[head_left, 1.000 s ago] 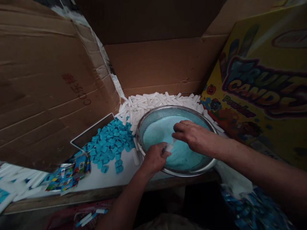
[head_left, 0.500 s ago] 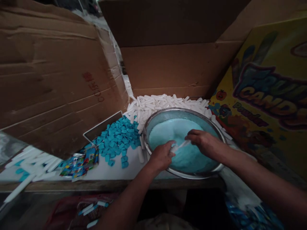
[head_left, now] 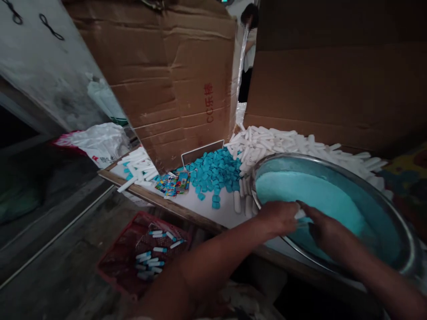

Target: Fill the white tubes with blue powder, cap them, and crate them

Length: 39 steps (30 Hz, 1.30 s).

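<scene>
Over the near left rim of a large steel basin point(head_left: 333, 161), my two hands meet with fingertips close together. My left hand point(head_left: 278, 218) is closed round a small white plastic tube point(head_left: 300, 214), mostly hidden by the fingers. The fingers of my right hand point(head_left: 322, 226) are bent down at the tube's end, pinching a pale, bluish translucent piece point(head_left: 304, 221) whose kind I cannot make out. Pale blue powder point(head_left: 307, 191) fills much of the basin. White tubes point(head_left: 267, 140) are heaped behind it, and blue caps point(head_left: 213, 171) lie in a pile to its left.
Below the table edge point(head_left: 167, 205) stands a red crate point(head_left: 116, 266) with several blue-capped tubes point(head_left: 150, 262). Small colourful packets point(head_left: 173, 183) lie near the edge. Tall cardboard sheets point(head_left: 173, 89) wall off the back. Part of a person point(head_left: 249, 53) shows through a gap.
My view has swung left, bringing the red crate and the floor into sight. My hands have come closer together, from above the powder to the basin's near left rim.
</scene>
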Tool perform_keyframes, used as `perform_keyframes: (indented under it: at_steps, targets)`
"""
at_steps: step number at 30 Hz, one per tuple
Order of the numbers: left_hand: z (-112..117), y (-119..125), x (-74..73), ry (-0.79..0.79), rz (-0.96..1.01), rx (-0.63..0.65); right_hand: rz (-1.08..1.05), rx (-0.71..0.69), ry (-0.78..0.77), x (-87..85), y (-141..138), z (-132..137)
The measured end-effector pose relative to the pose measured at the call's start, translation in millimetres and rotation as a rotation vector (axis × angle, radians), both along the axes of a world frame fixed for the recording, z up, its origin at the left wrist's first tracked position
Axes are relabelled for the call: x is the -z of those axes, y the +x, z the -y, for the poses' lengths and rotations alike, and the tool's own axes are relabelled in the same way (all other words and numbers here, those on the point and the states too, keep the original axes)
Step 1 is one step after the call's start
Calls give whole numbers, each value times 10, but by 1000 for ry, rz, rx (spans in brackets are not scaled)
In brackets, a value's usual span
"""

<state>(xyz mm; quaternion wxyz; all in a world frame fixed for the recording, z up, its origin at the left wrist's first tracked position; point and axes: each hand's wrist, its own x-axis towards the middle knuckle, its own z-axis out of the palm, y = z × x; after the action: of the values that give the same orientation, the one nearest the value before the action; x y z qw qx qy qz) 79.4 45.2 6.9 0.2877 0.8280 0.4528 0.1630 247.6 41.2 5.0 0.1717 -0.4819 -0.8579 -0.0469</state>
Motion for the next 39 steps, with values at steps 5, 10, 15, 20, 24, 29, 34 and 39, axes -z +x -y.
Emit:
perform_keyframes:
  at_steps: [5,10,15,20,24,29,34,39]
  targets:
    - [-47,-156,-27,-23,536,-208,-182,79,134,-439,-310,340]
    - [-35,-980,-137,25,998,-425,-219,-253,-324,-193,-1134,604]
    - [303,-1926,-62,12,978,-662,-90,-115,-528,329,-1853,209]
    - [635,-2188,250,-33,831,-814,14,-71,-525,459,-2187,-143]
    - [689,-2116,381,-111,750,-804,25,-103,-535,481,-2295,-218]
    - [698,-2096,413,-141,572,-780,-64,-152,-551,451,-2203,-173]
    - [795,-2073,385,-123,414,-569,-493,-268,-687,312,-1904,98]
    - [881,-1955,288,-137,347,-322,-664,-340,-734,209,-1698,378]
